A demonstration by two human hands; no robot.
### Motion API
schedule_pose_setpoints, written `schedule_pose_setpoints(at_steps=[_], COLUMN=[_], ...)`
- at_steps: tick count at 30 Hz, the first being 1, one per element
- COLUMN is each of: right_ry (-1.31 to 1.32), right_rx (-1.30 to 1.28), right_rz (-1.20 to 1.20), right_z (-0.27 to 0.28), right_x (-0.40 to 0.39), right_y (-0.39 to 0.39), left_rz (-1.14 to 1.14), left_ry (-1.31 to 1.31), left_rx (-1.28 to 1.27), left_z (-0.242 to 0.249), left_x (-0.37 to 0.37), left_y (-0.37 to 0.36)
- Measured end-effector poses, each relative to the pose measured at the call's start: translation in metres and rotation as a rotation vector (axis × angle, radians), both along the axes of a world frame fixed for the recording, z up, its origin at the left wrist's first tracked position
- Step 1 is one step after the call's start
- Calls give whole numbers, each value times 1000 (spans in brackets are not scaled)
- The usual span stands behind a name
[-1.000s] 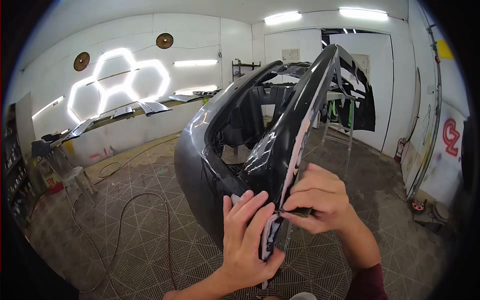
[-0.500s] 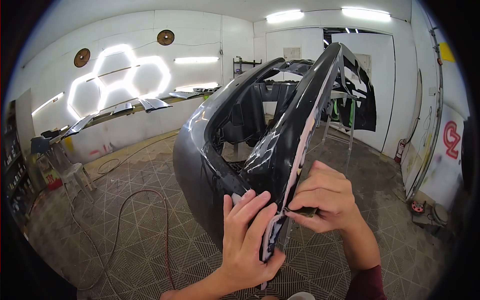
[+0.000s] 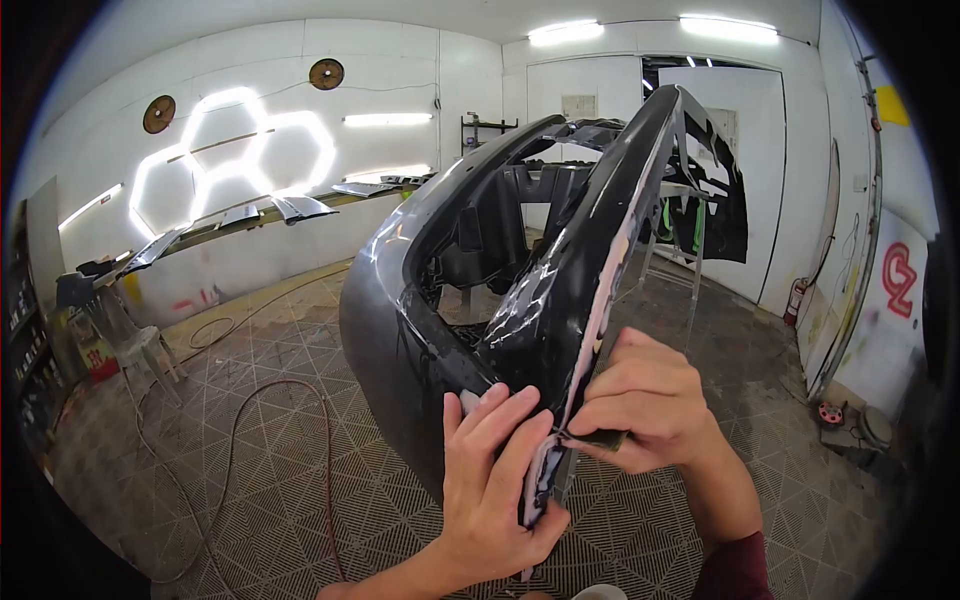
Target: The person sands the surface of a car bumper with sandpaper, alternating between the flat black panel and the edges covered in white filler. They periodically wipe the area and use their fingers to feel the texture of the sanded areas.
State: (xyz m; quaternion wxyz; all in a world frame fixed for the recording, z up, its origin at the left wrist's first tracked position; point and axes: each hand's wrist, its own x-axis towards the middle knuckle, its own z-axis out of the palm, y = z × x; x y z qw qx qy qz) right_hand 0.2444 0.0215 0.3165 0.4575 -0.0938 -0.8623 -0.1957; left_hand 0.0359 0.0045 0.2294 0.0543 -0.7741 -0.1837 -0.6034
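Observation:
A large black car bumper (image 3: 385, 350) stands in front of me, with a strip of pinkish filler (image 3: 604, 305) along its near edge. My left hand (image 3: 500, 480) grips the lower end of this edge, fingers over the top and thumb underneath. Pinched in my right hand (image 3: 645, 405) is a small folded piece of dark sandpaper (image 3: 603, 438), its tip touching the edge beside my left fingertips. Most of that piece is hidden by my fingers.
A hose (image 3: 325, 430) curls over the tiled floor at left, near a plastic chair (image 3: 150, 345). Painted parts (image 3: 300, 208) lie on a bench by the hexagon lights. A metal stand (image 3: 695, 280) rises behind the bumper. A fire extinguisher (image 3: 795, 302) is at right.
My right hand has shifted slightly down and left along the edge with the sandpaper. My left hand keeps its grip. The whole view has moved slightly.

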Motion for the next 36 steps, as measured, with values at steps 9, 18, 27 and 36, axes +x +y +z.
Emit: schedule_pose_setpoints(at_steps=[9,18,27,36], right_ry=[30,59,51,47], right_rx=[-32,-29,16,-20], right_rz=[-8,-13,-30,-12], right_z=[-1,-1,-4,-4], right_x=[3,-4,1,5], right_y=[4,3,1,7], left_rz=[-15,8,-20,-4], left_ry=[-31,-61,-71,-43], left_rx=[-8,-2,-16,-10], left_z=[0,3,1,0], left_x=[0,-1,2,1], left_y=[-3,-2,-3,1])
